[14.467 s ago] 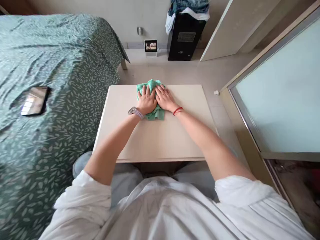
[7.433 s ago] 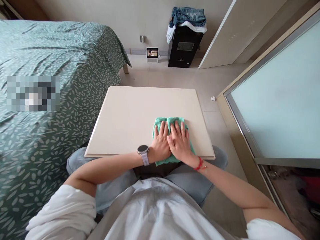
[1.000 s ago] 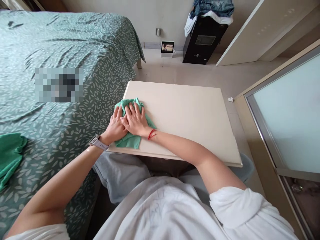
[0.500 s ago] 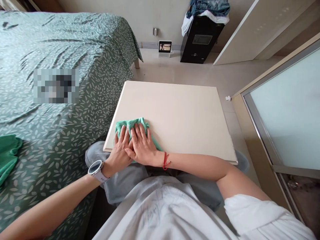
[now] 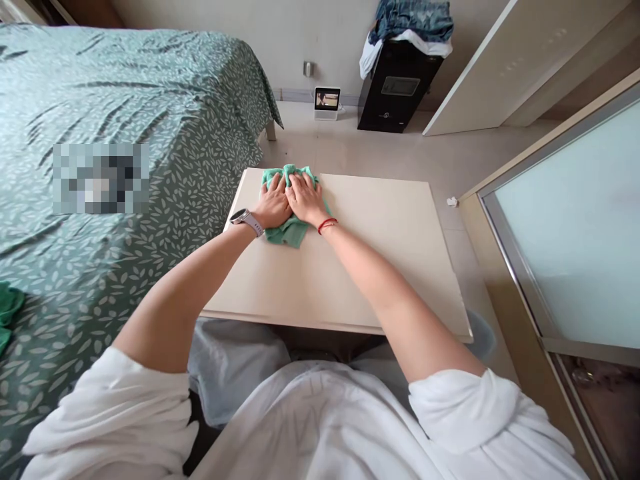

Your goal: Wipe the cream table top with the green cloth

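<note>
A green cloth [image 5: 289,233] lies bunched near the far left corner of a cream-coloured tabletop [image 5: 385,247]. My left hand [image 5: 274,205] rests flat on the cloth with its fingers stretched forward, a watch [image 5: 247,221] on the wrist. Beside it my right hand [image 5: 306,200] presses on the same cloth, fingers extended, a red string bracelet [image 5: 327,225] at the wrist. The two hands are side by side, close together. Some of the cloth shows ahead of the fingertips and a folded part trails behind the hands.
On the left stands a bed with a green leaf-patterned sheet [image 5: 165,220]; another green cloth [image 5: 9,303] lies at its edge. A small screen [image 5: 327,103] and a black cabinet [image 5: 395,87] topped with folded clothes [image 5: 415,20] stand by the wall. To the right are frosted sliding panels [image 5: 575,220].
Both hands have slid the green cloth from the near left side of the tabletop to the far left edge. My arms are now stretched further forward, and the view has shifted slightly.
</note>
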A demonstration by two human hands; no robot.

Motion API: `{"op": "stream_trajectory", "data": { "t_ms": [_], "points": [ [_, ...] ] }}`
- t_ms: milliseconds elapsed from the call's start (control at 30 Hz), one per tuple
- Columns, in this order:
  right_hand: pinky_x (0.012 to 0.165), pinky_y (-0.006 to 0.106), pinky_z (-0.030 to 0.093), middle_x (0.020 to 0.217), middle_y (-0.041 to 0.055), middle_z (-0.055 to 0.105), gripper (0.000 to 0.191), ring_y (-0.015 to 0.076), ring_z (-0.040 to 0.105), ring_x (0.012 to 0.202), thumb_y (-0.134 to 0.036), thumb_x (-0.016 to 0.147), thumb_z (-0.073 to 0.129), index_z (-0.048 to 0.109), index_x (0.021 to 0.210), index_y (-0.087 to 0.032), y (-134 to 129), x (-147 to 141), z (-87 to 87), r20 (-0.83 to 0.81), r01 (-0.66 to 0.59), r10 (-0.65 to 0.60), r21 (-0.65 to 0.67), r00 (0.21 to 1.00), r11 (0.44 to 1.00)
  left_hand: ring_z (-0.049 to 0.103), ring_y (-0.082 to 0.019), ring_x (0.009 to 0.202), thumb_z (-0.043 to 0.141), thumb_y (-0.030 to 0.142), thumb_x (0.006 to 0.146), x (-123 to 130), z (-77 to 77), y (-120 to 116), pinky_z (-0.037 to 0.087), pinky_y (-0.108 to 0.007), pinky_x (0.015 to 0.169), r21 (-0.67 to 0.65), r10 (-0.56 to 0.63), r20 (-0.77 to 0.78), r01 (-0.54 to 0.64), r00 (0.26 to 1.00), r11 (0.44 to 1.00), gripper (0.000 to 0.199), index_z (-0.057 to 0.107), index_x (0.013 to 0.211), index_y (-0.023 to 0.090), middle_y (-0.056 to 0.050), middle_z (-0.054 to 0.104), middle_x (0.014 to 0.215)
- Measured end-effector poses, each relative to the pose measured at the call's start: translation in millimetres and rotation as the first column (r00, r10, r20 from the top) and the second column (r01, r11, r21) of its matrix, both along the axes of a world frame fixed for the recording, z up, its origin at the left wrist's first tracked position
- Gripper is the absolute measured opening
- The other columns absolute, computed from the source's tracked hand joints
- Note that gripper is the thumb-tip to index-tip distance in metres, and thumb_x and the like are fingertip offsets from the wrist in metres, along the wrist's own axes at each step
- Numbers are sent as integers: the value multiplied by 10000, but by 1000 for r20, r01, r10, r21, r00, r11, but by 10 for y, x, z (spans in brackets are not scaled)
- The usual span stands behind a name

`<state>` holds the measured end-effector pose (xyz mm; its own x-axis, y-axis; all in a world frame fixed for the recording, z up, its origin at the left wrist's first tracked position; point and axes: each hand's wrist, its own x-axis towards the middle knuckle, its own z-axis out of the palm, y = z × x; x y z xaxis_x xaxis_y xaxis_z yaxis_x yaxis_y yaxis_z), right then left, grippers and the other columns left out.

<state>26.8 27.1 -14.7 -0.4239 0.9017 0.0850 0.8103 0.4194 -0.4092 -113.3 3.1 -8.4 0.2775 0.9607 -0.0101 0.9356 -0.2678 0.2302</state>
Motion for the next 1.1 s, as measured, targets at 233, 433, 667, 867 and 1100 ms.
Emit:
{"op": "stream_trajectory", "data": {
  "t_ms": [233,433,667,867,1100],
  "points": [
    [1415,746,169,1876,186,390,666,380,261,1776,-379,1171,364,459,1778,-122,420,13,-40,-61,-1,0,-8,998,1000,169,-448,1785,437,434,1101,-22,-79,387,153,-750,1419,43,9,84,-13,996,999,790,349,1832,149,-205,293,1909],
    [1438,705,143,1895,192,345,681,354,243,1786,-344,1169,365,409,1808,-112,267,85,-14,-22,-17,16,-27,1000,999,166,-463,1784,467,439,1091,86,-49,218,137,-753,1418,36,63,83,-66,995,997,771,409,1812,171,-195,272,1918],
    [1426,703,188,1874,230,374,689,383,271,1768,-363,1161,400,434,1788,-79,-480,361,-71,-1,-50,51,30,999,998,136,-483,1788,512,429,1068,229,-134,-471,155,-767,1407,38,-11,75,8,997,999,804,391,1815,158,-221,272,1912],
    [1424,692,235,1866,230,388,750,416,289,1763,-412,1135,431,427,1795,-57,-1475,725,-93,44,-124,121,64,992,990,142,-497,1790,561,385,1005,499,-138,-1500,181,-788,1405,20,-65,47,64,997,998,861,394,1814,141,-237,261,1911],
    [1421,715,269,1881,209,344,876,431,264,1780,-626,1115,442,415,1820,-107,-2404,1209,-123,60,-214,211,54,976,975,150,-522,1782,546,464,1048,810,-165,-2482,227,-835,1382,28,-101,39,100,994,995,783,500,1765,154,-264,304,1885]
  ]
}}
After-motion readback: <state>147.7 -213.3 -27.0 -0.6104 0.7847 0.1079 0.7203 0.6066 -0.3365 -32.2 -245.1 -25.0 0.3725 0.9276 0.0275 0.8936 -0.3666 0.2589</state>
